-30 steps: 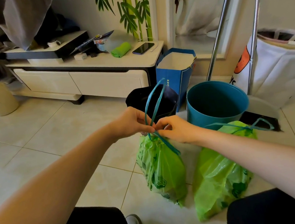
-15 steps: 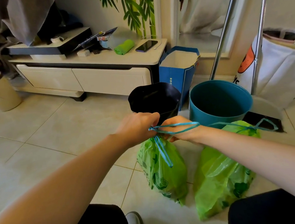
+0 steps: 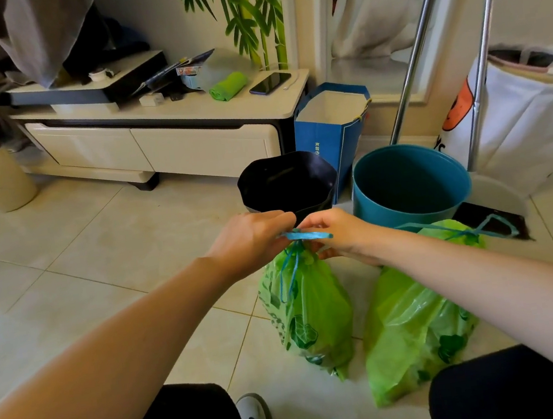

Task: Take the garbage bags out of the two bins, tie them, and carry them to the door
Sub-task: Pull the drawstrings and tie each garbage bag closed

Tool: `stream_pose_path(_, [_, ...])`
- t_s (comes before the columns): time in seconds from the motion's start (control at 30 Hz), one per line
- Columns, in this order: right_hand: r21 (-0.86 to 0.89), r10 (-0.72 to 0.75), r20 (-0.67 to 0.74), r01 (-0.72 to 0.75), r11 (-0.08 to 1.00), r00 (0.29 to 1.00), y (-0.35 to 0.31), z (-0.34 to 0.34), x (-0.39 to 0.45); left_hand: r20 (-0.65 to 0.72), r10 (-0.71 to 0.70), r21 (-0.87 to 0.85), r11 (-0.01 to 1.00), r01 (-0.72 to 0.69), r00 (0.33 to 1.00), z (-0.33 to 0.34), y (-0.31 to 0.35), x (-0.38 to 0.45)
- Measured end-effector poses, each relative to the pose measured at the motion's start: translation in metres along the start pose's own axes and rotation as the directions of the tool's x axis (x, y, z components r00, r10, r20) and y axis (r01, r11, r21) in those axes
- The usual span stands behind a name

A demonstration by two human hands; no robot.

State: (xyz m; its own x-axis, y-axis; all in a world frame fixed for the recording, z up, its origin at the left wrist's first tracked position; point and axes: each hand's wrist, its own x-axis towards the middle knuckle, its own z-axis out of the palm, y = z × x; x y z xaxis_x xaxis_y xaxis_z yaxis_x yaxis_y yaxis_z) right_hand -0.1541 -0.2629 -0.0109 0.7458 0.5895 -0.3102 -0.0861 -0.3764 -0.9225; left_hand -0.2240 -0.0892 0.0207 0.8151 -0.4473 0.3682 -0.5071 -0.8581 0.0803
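Behind, black bin (image 3: 287, 182), teal bin (image 3: 410, 182), blue bag (image 3: 332, 134)

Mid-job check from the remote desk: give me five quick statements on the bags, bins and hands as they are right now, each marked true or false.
1. Both hands, the left hand and right hand, pinch the blue drawstring at the neck of the left green bag. True.
2. The teal bin has a green bag inside it. False: it shows only its bare inside; both green bags are out on the floor.
3. The right green bag lies on the tiled floor under the right forearm. True.
4. The black bin lies tipped on its side. False: it stands upright, mouth up.
5. A phone lies on the low cabinet. True.
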Motion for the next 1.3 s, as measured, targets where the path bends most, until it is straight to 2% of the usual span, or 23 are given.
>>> stream_pose_path(0.17, [0.128,0.094,-0.114,-0.079,0.989,0.989,-0.002,0.006,0.012,0.023,0.012,-0.01,1.0,-0.012,1.0,0.0,0.004,0.005])
stream_pose_path(0.4, [-0.179,-0.065,-0.062,0.053,0.982,0.996,-0.013,-0.009,0.009,0.107,-0.014,-0.073,0.997,0.022,0.994,-0.002,0.002,0.005])
stream_pose_path(0.53, [-0.214,-0.119,-0.028,0.111,0.97,0.992,-0.021,-0.016,0.008,0.138,-0.077,-0.09,0.992,0.09,0.987,-0.001,0.002,0.008])
stream_pose_path(0.63, [-0.23,-0.152,-0.065,0.133,0.964,0.986,-0.022,-0.019,0.006,0.117,-0.137,-0.164,0.974,0.155,0.984,-0.001,0.003,0.009])
stream_pose_path(0.77, [-0.289,-0.204,-0.144,0.156,0.944,0.968,-0.019,-0.026,0.007,0.18,-0.142,-0.142,0.975,0.169,0.973,0.004,0.002,0.006])
stream_pose_path(0.9, [-0.181,-0.183,-0.187,0.149,0.972,0.965,-0.026,-0.044,0.008,0.163,-0.208,-0.163,0.959,0.234,0.965,0.002,-0.009,0.002])
stream_pose_path(1.03, [-0.062,-0.104,-0.118,0.097,0.993,0.988,-0.028,-0.055,0.006,0.124,-0.224,-0.186,0.952,0.245,0.967,0.001,-0.013,-0.001])
stream_pose_path(1.13, [0.199,-0.079,-0.041,0.086,0.976,0.996,-0.033,-0.06,0.004,0.143,-0.205,-0.198,0.953,0.231,0.968,0.0,-0.016,0.0])
stream_pose_path(1.2, [0.357,-0.096,0.005,0.088,0.93,0.995,-0.037,-0.066,0.002,0.209,-0.25,-0.239,0.924,0.297,0.945,-0.002,-0.019,0.003])
stream_pose_path(1.3, [0.498,-0.079,0.074,0.031,0.866,0.994,-0.043,-0.072,0.0,0.247,-0.326,-0.376,0.836,0.4,0.913,-0.004,-0.024,0.004])
